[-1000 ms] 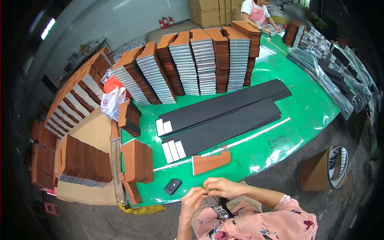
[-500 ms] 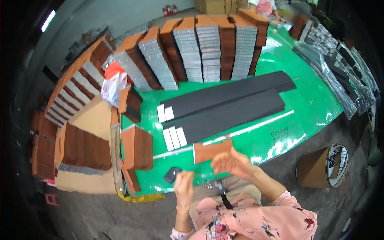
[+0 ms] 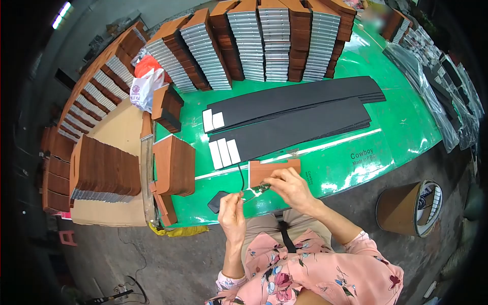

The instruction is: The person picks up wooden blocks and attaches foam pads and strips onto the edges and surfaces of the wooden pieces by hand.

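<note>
My left hand (image 3: 232,214) is closed in a pinch near the table's front edge. A thin dark cord (image 3: 241,175) rises from its fingertips in a curve. To its right, my right hand (image 3: 292,189) is closed on a small dark object with shiny metal parts (image 3: 262,188), whose exact kind I cannot make out. A thin pale piece spans the gap between the hands. Behind my right hand lies a flat reddish-brown board (image 3: 256,169) with a notched edge. A small black item (image 3: 217,202) lies on the table beside my left hand.
Black strips (image 3: 295,129) with white labels (image 3: 223,153) lie across the green table (image 3: 401,122). Tall stacks of brown boards (image 3: 246,46) line the back; more stacks (image 3: 104,170) stand left. A round bin (image 3: 401,209) is at right, plastic-wrapped pieces (image 3: 424,96) behind it.
Both hands have risen slightly in view. The small metal-and-dark object and the curved cord now show at the fingers. The view has tilted, shifting the stacks upward.
</note>
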`<state>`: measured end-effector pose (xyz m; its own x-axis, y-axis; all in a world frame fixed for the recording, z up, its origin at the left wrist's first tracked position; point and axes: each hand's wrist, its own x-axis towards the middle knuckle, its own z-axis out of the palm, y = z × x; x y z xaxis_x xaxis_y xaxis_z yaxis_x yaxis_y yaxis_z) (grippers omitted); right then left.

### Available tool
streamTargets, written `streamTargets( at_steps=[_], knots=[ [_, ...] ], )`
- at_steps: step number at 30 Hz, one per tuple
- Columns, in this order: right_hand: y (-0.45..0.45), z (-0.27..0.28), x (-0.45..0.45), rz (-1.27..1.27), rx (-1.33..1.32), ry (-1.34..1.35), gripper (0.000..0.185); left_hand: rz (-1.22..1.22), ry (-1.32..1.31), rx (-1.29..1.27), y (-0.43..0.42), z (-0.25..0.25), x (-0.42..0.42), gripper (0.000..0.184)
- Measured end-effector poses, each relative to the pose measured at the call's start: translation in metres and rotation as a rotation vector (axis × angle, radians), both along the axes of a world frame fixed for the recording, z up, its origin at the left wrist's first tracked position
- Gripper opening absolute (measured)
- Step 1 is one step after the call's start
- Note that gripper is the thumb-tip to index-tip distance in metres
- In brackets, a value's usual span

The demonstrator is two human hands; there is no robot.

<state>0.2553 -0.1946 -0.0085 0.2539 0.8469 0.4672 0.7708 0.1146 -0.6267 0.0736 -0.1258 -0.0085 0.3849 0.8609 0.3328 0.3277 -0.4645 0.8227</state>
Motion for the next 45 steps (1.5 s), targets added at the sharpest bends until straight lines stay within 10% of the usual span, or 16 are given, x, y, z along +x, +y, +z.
streamTargets(
  at_steps=[13,16,21,26,28,35,45],
  knots=[
    [-0.005,-0.018,0.0,0.199,-0.033,-0.104,0.018,-0.022,-0.042,0.021,-0.007,-0.002,0.0,0.014],
    [-0.005,-0.018,-0.001,0.183,-0.152,0.037,0.012,-0.009,-0.029,0.079,-0.003,-0.003,-0.004,0.014],
    [-0.002,-0.031,0.006,0.116,0.088,1.154,0.007,0.038,-0.122,-0.118,0.002,-0.01,-0.014,0.015],
    [-0.004,-0.022,0.011,0.123,0.172,1.189,0.007,0.007,-0.113,-0.156,-0.005,0.006,-0.006,0.017],
    [-0.007,0.003,0.023,0.168,0.089,0.159,0.01,-0.017,-0.076,-0.06,-0.005,0.01,-0.004,0.017],
    [-0.015,0.028,0.043,0.338,-0.168,-0.65,0.008,-0.157,0.047,0.242,-0.011,0.031,0.008,0.022],
    [-0.018,0.01,0.037,0.073,-0.231,-0.469,0.012,-0.185,0.02,0.164,-0.015,0.035,0.017,0.025]
  ],
)
